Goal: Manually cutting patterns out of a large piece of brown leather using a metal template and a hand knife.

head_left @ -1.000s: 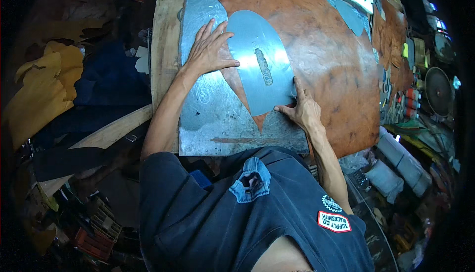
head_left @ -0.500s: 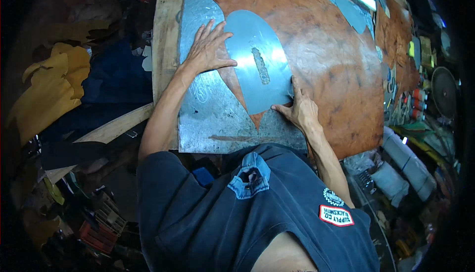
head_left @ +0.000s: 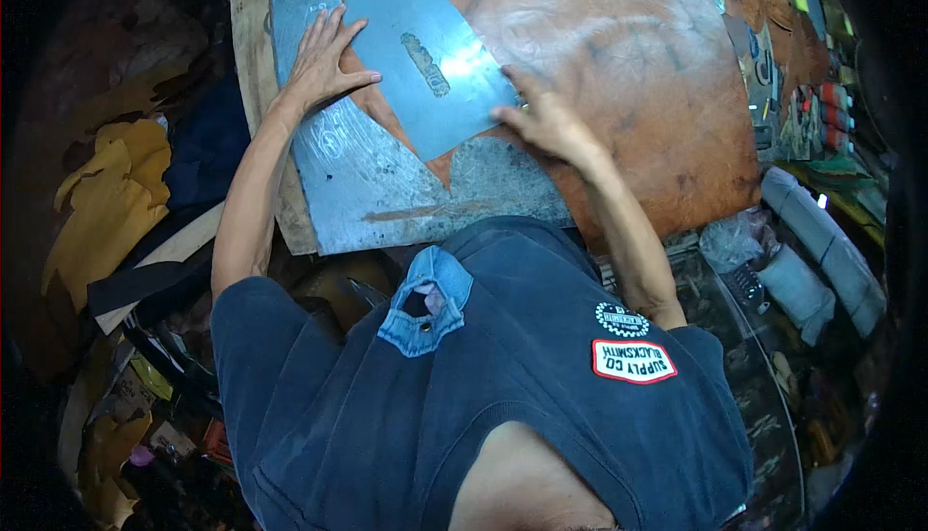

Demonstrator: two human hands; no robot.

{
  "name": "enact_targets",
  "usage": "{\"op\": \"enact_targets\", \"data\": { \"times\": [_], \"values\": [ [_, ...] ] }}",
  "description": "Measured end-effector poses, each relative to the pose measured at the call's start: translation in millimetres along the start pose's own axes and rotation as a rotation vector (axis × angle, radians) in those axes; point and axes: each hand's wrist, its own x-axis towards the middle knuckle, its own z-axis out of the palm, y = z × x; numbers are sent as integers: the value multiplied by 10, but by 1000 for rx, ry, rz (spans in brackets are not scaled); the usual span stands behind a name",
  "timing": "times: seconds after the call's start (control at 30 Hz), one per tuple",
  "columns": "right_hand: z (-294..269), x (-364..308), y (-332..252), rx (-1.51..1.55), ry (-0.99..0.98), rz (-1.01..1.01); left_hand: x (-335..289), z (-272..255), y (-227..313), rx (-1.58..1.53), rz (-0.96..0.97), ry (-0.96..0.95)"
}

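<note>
A flat grey template (head_left: 411, 33), rounded at its far end and with a rough brown strip in its middle, lies on brown leather (head_left: 599, 38). My left hand (head_left: 327, 62) is open, its fingers spread, at the template's left edge above the leather and the grey metal sheet (head_left: 362, 169). At the template's lower right edge is my right hand (head_left: 549, 120), thumb and forefinger apart and near or touching the edge. Its other fingers are partly hidden. Neither hand grips anything. A narrow tip of leather shows below the template.
The metal sheet rests on a wooden board (head_left: 256, 38) at the left. Yellow leather pieces (head_left: 121, 173) hang farther left. Hand tools (head_left: 764, 72) and red-capped containers (head_left: 833, 111) stand at the right. Wrapped rolls (head_left: 822, 231) lie lower right.
The whole view has shifted, so table and template sit higher and farther left in it. My right hand has moved slightly up along the template's edge. My left hand stays spread.
</note>
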Motion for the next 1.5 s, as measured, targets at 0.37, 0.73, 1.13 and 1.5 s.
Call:
{"op": "enact_targets", "data": {
  "times": [0.37, 0.73, 1.13, 1.5],
  "values": [
    [59, -169, -98, -385, -32, -119, 326, -370, 227, 181, 331, -65],
    [993, 1271, -1443, -325, 60, -166, 1558, -780, 137, -520, -21, -1104],
    [1423, 1689, -1568, -327, 490, -4, 1586, -881, 243, -296, -59, -1260],
    [1458, 1736, -1549, -418, 510, -38, 1581, -940, 252, -224, -105, -1295]
  ]
}}
